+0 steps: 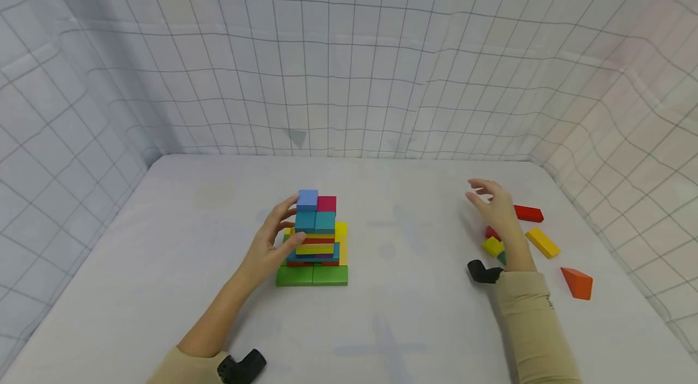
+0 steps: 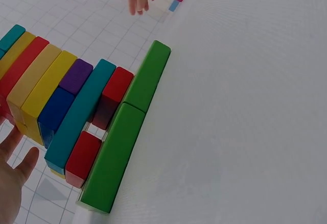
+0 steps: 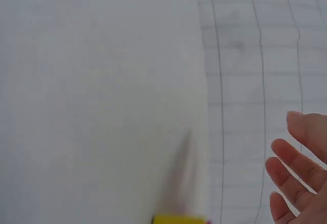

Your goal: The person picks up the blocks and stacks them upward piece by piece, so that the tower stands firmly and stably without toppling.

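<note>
A tower of colored wooden blocks (image 1: 315,222) rises from green base blocks (image 1: 294,275) on the white table. Its top carries a light blue block (image 1: 308,200) beside a crimson one (image 1: 327,204). My left hand (image 1: 268,249) is at the tower's left side, thumb toward the front and fingers spread behind. In the left wrist view the tower shows layers of yellow, red, purple and teal blocks, with the left thumb (image 2: 26,167) beside it. My right hand (image 1: 497,214) hovers over the right part of the table, fingers loosely bent and holding nothing; the right wrist view shows its fingers (image 3: 294,175) apart.
Around and under the right hand lie loose blocks: a red block (image 1: 529,214), a yellow block (image 1: 543,243), an orange wedge (image 1: 578,283) and a small yellow piece (image 1: 493,246). White gridded cloth (image 1: 349,69) walls in the table at the back and both sides.
</note>
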`<state>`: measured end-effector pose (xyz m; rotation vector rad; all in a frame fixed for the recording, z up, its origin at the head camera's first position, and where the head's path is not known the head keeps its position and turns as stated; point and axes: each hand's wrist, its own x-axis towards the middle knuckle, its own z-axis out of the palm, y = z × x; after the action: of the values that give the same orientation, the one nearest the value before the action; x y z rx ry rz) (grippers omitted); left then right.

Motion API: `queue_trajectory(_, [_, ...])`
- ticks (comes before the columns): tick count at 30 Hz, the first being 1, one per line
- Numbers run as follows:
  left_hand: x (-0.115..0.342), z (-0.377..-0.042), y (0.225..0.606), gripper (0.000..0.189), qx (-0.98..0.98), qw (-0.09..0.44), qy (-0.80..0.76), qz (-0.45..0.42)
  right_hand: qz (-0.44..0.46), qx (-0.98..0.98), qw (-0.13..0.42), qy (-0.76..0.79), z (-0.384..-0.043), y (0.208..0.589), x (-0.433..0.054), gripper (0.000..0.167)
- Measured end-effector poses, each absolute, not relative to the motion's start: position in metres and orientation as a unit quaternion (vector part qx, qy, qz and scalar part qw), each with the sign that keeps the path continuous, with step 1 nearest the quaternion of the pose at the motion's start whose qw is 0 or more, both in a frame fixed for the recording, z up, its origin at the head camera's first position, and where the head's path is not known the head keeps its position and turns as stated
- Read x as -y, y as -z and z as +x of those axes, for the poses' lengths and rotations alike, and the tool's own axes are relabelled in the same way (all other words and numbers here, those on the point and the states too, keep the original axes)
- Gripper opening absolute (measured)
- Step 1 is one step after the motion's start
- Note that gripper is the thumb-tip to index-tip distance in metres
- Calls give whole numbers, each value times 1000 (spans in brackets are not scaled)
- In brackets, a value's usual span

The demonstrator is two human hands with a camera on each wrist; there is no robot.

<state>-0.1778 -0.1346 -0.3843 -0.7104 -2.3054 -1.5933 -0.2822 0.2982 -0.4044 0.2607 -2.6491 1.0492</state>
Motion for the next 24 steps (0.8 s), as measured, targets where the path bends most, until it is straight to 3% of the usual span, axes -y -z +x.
queue_trajectory(6, [135,-178,385,63,791,125,548,-241,21,946,90,-309,-276,412,-346,40])
queue_trajectory(14, [134,-179,386,62,787,124,553,-243,3,965,81,-249,-276,424,-373,49])
queue_trajectory(17, [134,-178,385,62,787,124,554,-243,2,970,76,-231,-276,424,-371,45])
queue_trajectory(24, [134,-177,385,62,785,123,556,-244,28,948,-19,-316,-279,420,-365,40])
